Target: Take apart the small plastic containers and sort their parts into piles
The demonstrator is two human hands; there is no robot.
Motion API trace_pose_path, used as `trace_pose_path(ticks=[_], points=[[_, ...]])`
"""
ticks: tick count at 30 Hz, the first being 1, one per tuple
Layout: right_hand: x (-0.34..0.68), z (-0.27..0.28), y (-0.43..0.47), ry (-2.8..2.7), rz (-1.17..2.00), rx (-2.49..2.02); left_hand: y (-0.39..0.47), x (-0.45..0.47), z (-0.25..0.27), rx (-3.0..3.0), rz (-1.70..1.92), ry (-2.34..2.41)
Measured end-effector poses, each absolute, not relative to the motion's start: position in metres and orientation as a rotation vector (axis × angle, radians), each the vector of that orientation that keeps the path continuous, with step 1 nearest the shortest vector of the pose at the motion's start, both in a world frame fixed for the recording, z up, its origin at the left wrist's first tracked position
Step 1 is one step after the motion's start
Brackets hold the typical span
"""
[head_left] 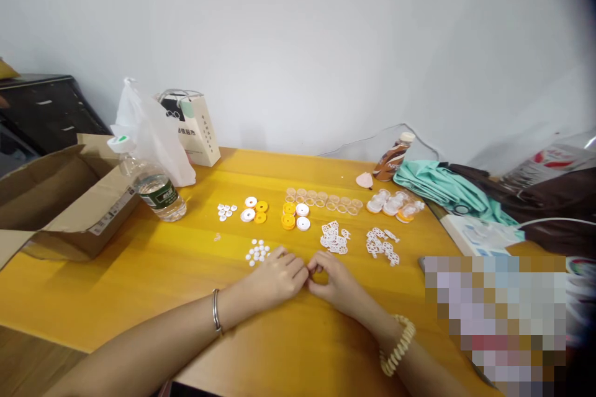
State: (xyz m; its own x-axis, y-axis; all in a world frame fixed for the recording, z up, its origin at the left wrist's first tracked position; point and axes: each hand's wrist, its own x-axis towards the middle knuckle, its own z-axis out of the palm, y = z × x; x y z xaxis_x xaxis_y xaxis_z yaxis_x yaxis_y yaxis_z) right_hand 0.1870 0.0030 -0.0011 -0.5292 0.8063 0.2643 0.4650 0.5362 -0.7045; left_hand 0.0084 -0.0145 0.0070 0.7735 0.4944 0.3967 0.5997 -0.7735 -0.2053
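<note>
My left hand point(282, 277) and my right hand point(334, 283) meet over the table, fingertips pinched together. Whatever lies between them is hidden or too small to make out. Just left of my left hand are several small white discs point(257, 251). Beyond my hands, yellow round caps point(288, 222) and white round caps point(303, 223) stand in small groups. White openwork plastic pieces point(333, 239) lie past my right hand, with a second pile of similar pieces point(382, 246) to their right. Clear round cups point(321, 199) form rows farther back.
At left stand a cardboard box point(100, 201), a water bottle point(161, 192), a white plastic bag point(146, 136) and a paper bag point(202, 130). Small white parts point(226, 211) lie nearby. Clear-topped assembled pieces point(395, 203), a brown bottle point(393, 158) and green cloth point(447, 186) are at right.
</note>
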Motion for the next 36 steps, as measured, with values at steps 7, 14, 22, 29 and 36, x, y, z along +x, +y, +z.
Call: trace_pose_path(ticks=[7, 14, 22, 29, 36], points=[[0.188, -0.006, 0.005, -2.185, 0.798, -1.061, -0.022, 0.014, 0.020, -2.554, -0.385, -0.741], [0.187, -0.004, 0.004, -2.168, 0.789, -1.072, -0.018, 0.009, 0.011, -2.666, -0.416, -0.903], [0.186, -0.006, 0.005, -2.147, 0.759, -1.048, -0.015, 0.009, 0.005, -2.731, -0.523, -1.032], [0.186, -0.006, 0.005, -2.148, 0.786, -1.079, -0.022, 0.012, 0.015, -2.671, -0.350, -0.965], [0.186, -0.009, 0.006, -2.151, 0.786, -1.067, -0.019, 0.007, 0.015, -2.776, -0.353, -1.023]])
